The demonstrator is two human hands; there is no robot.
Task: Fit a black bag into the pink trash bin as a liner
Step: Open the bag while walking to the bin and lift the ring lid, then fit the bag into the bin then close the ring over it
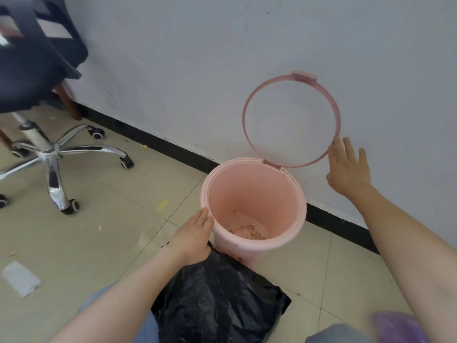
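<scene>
The pink trash bin (254, 209) stood on the tiled floor (103, 219) close against the white wall (197, 70), just in front of the black skirting strip. Its ring-shaped lid frame (291, 120) was swung up on its hinge at the back and stood upright near the wall. Inside, the bin had no liner; some crumbs or scraps lay at the bottom, though they were too blurred to name.

The left hand (191, 237) rested at the bin's near-left rim, palm down, its fingers (204, 215) held flat and together against the rim's edge, gripping nothing that I could see. The right hand (347, 169) was raised beside the lower right of the lid frame, its fingers (337, 147) spread apart, with the tips touching or all but touching the ring.

The black bag (217, 298) lay crumpled on the floor right in front of the bin, below the left wrist and partly over the person's lap; whether the left thumb pinched a corner of it, I could not tell.

Off to the left stood an office chair (37, 70) with a chrome star base (49, 154) on castors. A white scrap of paper (21, 278) lay on the tiles at the near left, and something purple (400, 328) showed blurred at the bottom right.
</scene>
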